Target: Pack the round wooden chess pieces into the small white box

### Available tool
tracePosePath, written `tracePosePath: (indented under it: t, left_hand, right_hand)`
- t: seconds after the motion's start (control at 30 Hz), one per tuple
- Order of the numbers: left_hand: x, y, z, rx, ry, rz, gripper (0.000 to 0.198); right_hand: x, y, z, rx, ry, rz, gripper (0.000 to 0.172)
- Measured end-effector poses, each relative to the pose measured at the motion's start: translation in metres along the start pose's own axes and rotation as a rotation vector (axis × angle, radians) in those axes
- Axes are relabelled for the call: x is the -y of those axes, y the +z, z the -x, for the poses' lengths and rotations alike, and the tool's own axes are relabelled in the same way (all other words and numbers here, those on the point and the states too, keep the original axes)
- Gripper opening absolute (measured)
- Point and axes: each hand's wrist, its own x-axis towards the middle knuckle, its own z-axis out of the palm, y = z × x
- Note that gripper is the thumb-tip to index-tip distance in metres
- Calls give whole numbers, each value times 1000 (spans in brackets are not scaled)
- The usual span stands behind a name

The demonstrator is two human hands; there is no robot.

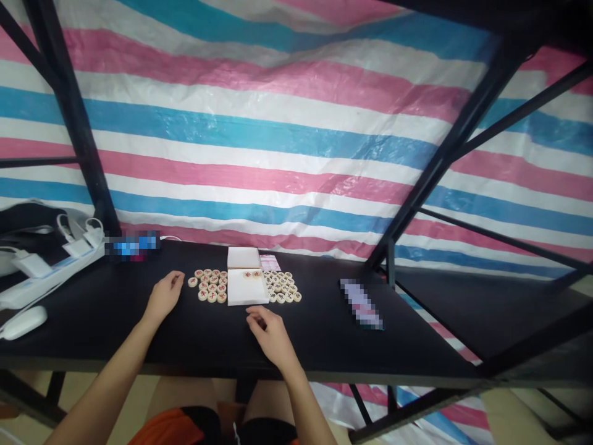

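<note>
My left hand (165, 295) rests on the black tabletop, its fingers loosely bent and nothing visible in them. Just to its right lie several round Chinese chess pieces (212, 288) with red characters, grouped in rows, one of them set apart at the left. My right hand (271, 334) is in front of an open white box (248, 293), fingers loosely curled with a gap at the thumb and no object seen in it. Two red-marked pieces (252, 274) sit at the far side of the box. Pieces with dark characters (285, 287) lie to the box's right.
The box lid (243, 257) and a pink-and-white paper (270, 262) are at the back. A blurred phone (361, 303) lies on the right. At left are a power strip (60, 275) with plugs and a white mouse-like device (25, 322). Dark metal posts frame the desk (199, 346).
</note>
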Motion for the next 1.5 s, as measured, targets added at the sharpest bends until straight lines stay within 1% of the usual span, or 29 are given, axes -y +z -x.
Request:
tracePosePath:
  t: [0.03,0.17,0.23,0.3,0.37,0.43,0.47,0.5,0.57,0.67,0.77,0.87,0.93,1.0,1.1,1.13,1.17,1.23,1.3,1.33,1.37,1.43,1.5]
  left_hand:
    - [0,-1,2,18,11,10,30]
    - [0,-3,3,102,127,-30,31]
    - [-1,-2,3,118,140,-9,33]
    - [-2,-2,3,129,130,21,35]
    - [-3,-3,3,111,116,41,35]
    - [-5,-5,3,64,97,62,35]
    - [-6,-6,3,40,88,76,34]
    - [-7,-7,3,18,82,92,34]
    - [-8,-8,3,-15,76,121,33]
    - [-9,-8,2,-64,73,144,32]
    - [-15,-9,6,-115,100,177,31]
    - [-32,-12,21,-155,151,248,31]
    - [-50,-11,38,-139,186,310,30]
    - [-69,-7,57,-34,218,390,28]
    - [-93,5,77,257,262,490,27]
    - [-97,10,80,311,246,521,28]
    - [-100,15,83,342,224,556,28]
    - [-101,23,85,384,184,624,30]
    - [-98,28,85,385,153,658,31]
    - [-96,30,85,379,143,661,32]
    - [-95,31,86,372,140,656,33]
    - [-94,31,87,381,160,622,33]
    - [-95,32,88,402,205,560,32]
  right_hand:
    - [0,0,0,-1,1,-1,18]
    - [0,1,1,20,2,-1,18]
    - [2,2,3,22,-4,0,18]
    - [3,0,3,-16,-24,-9,18]
    - [5,-4,-4,-87,-48,13,18]
    - [5,-10,-20,-147,-58,131,19]
    - [4,-14,-32,-156,-54,240,21]
    - [3,-18,-45,-145,-47,365,23]
    - [-1,-23,-73,-46,-4,639,28]
    - [-11,-23,-104,46,20,731,26]
    - [-20,-16,-114,114,27,789,23]
    - [-23,-8,-112,143,20,830,23]
    - [-22,-6,-111,144,5,837,22]
    - [-19,-7,-113,133,-13,830,19]
    - [-11,-14,-114,103,-52,789,13]
    - [-8,-17,-112,92,-69,777,12]
    - [-6,-20,-107,71,-85,748,12]
    - [-3,-22,-91,-2,-98,579,14]
    - [-3,-17,-65,-75,-75,256,15]
    - [-4,-13,-51,-79,-55,102,16]
    - [-5,-7,-38,-49,-33,5,16]
    - [-7,2,-16,-7,-36,-71,10]
    - [-7,7,-5,29,-41,-104,16]
